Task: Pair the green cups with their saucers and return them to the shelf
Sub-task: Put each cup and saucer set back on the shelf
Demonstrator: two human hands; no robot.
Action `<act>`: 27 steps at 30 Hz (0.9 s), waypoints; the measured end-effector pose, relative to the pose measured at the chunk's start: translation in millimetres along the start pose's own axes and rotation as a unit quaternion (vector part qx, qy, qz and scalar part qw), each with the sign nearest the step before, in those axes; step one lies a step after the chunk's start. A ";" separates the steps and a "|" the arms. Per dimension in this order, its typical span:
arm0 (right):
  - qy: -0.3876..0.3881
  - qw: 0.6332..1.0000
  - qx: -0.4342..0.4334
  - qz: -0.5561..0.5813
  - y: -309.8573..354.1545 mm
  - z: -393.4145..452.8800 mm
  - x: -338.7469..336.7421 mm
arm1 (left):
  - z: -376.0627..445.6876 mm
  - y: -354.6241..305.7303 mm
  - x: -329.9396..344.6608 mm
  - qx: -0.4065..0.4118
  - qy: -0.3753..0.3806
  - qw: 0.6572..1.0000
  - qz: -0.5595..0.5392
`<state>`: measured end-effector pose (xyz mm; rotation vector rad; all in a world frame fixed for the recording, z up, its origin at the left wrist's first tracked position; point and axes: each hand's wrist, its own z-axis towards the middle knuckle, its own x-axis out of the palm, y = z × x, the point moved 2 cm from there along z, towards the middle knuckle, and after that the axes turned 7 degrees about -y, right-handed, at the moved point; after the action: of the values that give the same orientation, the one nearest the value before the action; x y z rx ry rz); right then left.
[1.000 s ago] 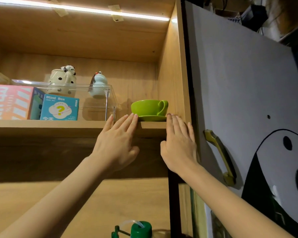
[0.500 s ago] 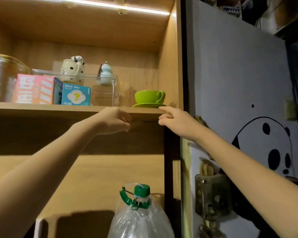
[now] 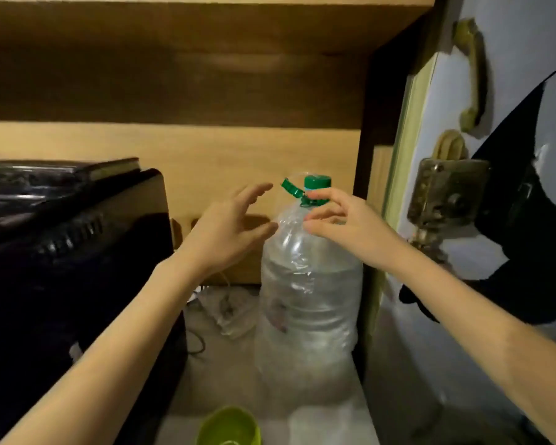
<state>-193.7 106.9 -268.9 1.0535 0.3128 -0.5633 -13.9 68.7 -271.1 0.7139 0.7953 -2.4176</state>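
Observation:
A green cup (image 3: 228,425) shows at the bottom edge of the view, on the light counter, partly cut off; no saucer is visible with it. My left hand (image 3: 228,226) is raised in front of me, fingers spread, holding nothing. My right hand (image 3: 341,223) hovers with loosely curled fingers in front of the neck of a large water bottle; it holds nothing. Both hands are well above the cup. The upper shelf's cup and saucer are out of view.
A big clear water bottle (image 3: 308,284) with a green cap stands on the counter between my arms. A black appliance (image 3: 71,252) fills the left. The open door (image 3: 501,155) with a brass handle and lock is on the right. Cables (image 3: 225,309) lie behind.
My view has dropped from the upper shelf to the counter below. Both hands have come down from the shelf edge, empty, to the level of the bottle's neck.

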 end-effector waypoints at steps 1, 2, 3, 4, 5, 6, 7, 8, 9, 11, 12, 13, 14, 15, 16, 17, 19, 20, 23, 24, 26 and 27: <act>0.009 1.000 0.018 0.015 -8.2 -8.2 12.9 | -14.9 5.5 7.2 -0.005 0.006 1.000 0.002; 0.019 0.999 0.037 0.027 -16.7 -16.1 25.9 | -29.4 10.4 13.8 -0.011 0.012 1.000 0.003; 0.031 0.997 0.055 0.036 -25.7 -24.1 38.7 | -44.1 15.5 20.1 -0.019 0.018 1.000 0.000; 0.043 0.996 0.070 0.040 -35.3 -32.2 52.1 | -58.0 20.8 25.8 -0.024 0.023 0.999 -0.005; 0.054 0.994 0.083 0.044 -44.8 -40.4 65.0 | -71.7 26.5 31.4 -0.028 0.028 0.999 -0.010; 0.060 0.993 0.094 0.044 -54.3 -49.1 77.5 | -85.7 32.9 37.5 -0.037 0.035 0.999 -0.015; 0.064 0.992 0.103 0.045 -63.4 -57.3 89.3 | -99.8 39.6 43.2 -0.055 0.042 0.997 -0.021; 0.069 0.990 0.110 0.046 -72.8 -65.5 100.6 | -114.1 47.1 49.3 -0.082 0.052 0.995 -0.027; 0.074 0.989 0.118 0.045 -82.7 -74.1 111.8 | -129.2 54.8 55.4 -0.110 0.063 0.991 -0.030; 0.080 0.986 0.139 0.038 -103.9 -92.0 133.0 | -159.7 70.5 67.4 -0.163 0.087 0.982 -0.035; 0.083 0.983 0.158 0.039 -115.0 -101.9 143.3 | -175.5 79.0 72.8 -0.191 0.098 0.976 -0.042; 0.086 0.979 0.181 0.045 -127.0 -111.8 153.4 | -191.6 88.8 77.8 -0.222 0.108 0.968 -0.049; 0.091 0.973 0.206 0.052 -138.7 -121.8 163.2 | -207.5 99.0 82.4 -0.259 0.119 0.957 -0.052; 0.096 0.967 0.228 0.057 -150.0 -132.0 171.8 | -223.7 109.1 86.6 -0.299 0.130 0.944 -0.052; 0.100 0.962 0.246 0.058 -161.1 -141.5 180.0 | -239.9 119.5 91.1 -0.338 0.143 0.929 -0.050; 0.100 0.959 0.261 0.055 -171.2 -150.2 187.0 | -255.0 127.1 94.8 -0.371 0.154 0.915 -0.047; 0.104 0.950 0.291 0.049 -188.8 -166.0 199.6 | -280.7 138.5 101.8 -0.424 0.156 0.891 -0.045; 0.108 0.944 0.308 0.050 -196.2 -172.9 205.8 | -291.4 142.7 105.0 -0.452 0.146 0.878 -0.049; 0.116 0.919 0.372 0.063 -214.8 -186.9 222.9 | -315.8 155.0 116.4 -0.531 0.106 0.837 -0.075; 0.117 0.906 0.399 0.074 -217.9 -189.5 227.0 | -321.6 157.4 119.9 -0.556 0.094 0.821 -0.091; 0.123 0.874 0.457 0.106 -221.3 -192.4 234.2 | -327.7 160.0 126.5 -0.604 0.079 0.781 -0.135; 0.126 0.860 0.480 0.122 -222.8 -193.1 236.8 | -328.4 160.4 130.2 -0.621 0.083 0.764 -0.154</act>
<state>-124.2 126.7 -640.1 2.1169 0.1023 -0.3326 89.3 130.2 -640.0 0.2123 2.3456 -1.4387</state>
